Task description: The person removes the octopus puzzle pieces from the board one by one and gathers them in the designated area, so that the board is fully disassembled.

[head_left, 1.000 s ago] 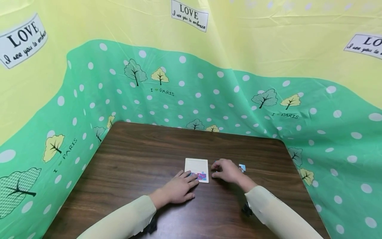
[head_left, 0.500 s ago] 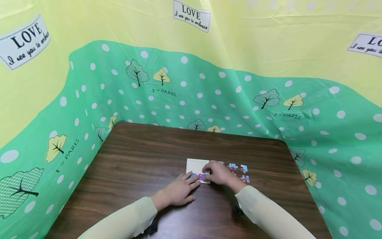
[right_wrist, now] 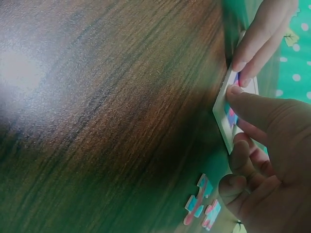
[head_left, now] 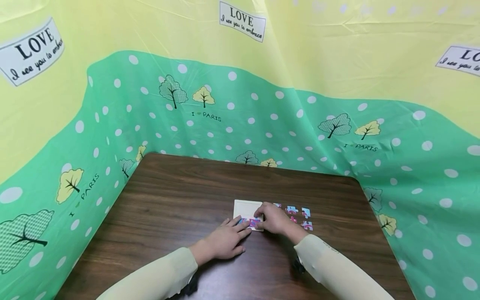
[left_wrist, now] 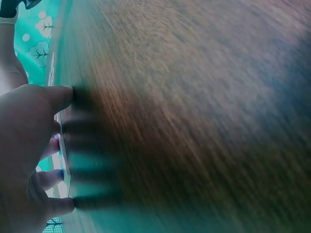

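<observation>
A white puzzle tray [head_left: 247, 205] lies on the brown table. Colourful pieces line its near side; its far part is bare white. My left hand [head_left: 225, 241] rests with spread, straight fingers on the tray's near left corner and covers some of the pieces. At the tray's right side, my right hand [head_left: 275, 218] holds a pink and blue puzzle piece [head_left: 255, 223] between thumb and forefinger, down in the near right corner. In the right wrist view, the thumb presses at the tray's rim [right_wrist: 221, 127], beside the left fingertips. The remaining right fingers are bent.
Several loose puzzle pieces lie right of the tray, among them a blue one [head_left: 291, 210], a corner one [head_left: 306, 213] and a nearer one [head_left: 307, 225]. A patterned green and yellow curtain [head_left: 210, 137] hangs behind the wooden table [head_left: 180, 183].
The right hand has come left from the loose pieces onto the tray, bringing a puzzle piece to its near right corner. More loose pieces are now uncovered. The left hand stays on the tray.
</observation>
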Demonstrator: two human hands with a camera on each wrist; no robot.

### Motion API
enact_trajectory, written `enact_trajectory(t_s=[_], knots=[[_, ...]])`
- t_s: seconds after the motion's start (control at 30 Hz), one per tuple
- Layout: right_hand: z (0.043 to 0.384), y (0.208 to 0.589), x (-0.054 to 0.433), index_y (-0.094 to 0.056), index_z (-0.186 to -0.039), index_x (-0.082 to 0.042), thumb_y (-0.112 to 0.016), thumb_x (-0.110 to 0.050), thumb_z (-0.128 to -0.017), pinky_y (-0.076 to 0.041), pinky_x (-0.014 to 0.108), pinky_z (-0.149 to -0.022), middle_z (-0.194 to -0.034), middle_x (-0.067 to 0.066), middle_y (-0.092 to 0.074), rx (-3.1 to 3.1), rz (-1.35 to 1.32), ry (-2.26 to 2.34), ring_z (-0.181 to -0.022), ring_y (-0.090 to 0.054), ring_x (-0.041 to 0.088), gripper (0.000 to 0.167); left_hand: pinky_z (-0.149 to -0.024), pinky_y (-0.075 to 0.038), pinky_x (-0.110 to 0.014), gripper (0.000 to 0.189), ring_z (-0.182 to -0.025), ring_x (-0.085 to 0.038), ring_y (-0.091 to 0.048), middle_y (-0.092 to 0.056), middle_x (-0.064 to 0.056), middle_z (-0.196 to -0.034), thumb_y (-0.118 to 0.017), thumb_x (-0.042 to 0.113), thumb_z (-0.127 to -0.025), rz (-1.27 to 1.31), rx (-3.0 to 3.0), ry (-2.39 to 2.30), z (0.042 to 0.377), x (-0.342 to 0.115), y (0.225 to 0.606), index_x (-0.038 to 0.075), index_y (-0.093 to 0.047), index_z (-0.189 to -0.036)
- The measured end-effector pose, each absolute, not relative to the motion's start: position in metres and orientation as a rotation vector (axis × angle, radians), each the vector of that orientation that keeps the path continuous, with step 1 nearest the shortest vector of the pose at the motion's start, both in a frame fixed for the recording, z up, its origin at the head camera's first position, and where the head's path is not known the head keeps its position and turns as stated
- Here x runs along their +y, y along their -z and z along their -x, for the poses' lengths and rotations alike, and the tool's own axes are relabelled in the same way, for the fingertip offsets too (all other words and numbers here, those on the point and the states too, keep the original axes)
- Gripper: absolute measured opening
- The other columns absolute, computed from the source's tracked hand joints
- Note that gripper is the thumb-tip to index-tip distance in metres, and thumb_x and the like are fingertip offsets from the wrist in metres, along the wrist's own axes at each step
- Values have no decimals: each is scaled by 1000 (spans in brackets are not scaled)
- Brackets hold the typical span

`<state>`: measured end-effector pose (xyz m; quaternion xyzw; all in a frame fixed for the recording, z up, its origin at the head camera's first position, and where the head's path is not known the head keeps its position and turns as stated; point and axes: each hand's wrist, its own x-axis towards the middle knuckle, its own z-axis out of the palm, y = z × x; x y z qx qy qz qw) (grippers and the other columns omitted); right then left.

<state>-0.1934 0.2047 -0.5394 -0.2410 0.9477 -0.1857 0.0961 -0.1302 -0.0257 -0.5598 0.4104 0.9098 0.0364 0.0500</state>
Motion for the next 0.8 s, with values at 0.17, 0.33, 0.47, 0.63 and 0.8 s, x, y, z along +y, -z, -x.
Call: enact_trajectory(t_s=[0.17, 0.33, 0.47, 0.63, 0.8], knots=[[194, 539, 204, -77, -99, -13, -90, -21, -77, -51, 38, -76, -94, -1, -64, 2809, 687, 547, -80, -55, 13, 27, -114, -41, -57, 66, -153, -34, -34, -35, 0, -167, -56, 53, -101, -1247, 2769, -92, 131, -26, 561, 21, -44, -158], [194, 537, 204, -75, -98, -13, -90, -21, -77, -51, 39, -76, -92, 0, -63, 2801, 679, 550, -79, -54, 14, 27, -114, -41, -57, 66, -152, -34, -34, -35, 0, -167, -56, 53, -101, -1240, 2763, -89, 130, -24, 560, 21, -44, -157], [194, 535, 205, -74, -97, -15, -90, -23, -77, -52, 38, -76, -92, -1, -63, 2808, 672, 536, -79, -54, 13, 28, -113, -42, -59, 66, -151, -35, -36, -37, -1, -166, -57, 52, -100, -1250, 2773, -99, 130, -23, 558, 20, -45, -157], [193, 534, 206, -73, -96, -16, -88, -22, -80, -52, 38, -76, -91, -2, -63, 2810, 664, 554, -79, -54, 12, 23, -112, -43, -60, 66, -151, -36, -37, -38, -1, -165, -57, 52, -100, -1267, 2785, -107, 129, -24, 559, 19, -47, -156], [193, 531, 207, -72, -94, -16, -83, -19, -85, -50, 34, -71, -86, -5, -64, 2775, 660, 630, -75, -54, 10, 15, -111, -44, -59, 65, -150, -37, -38, -39, -1, -164, -58, 52, -100, -1280, 2793, -116, 128, -25, 562, 19, -48, -155]])
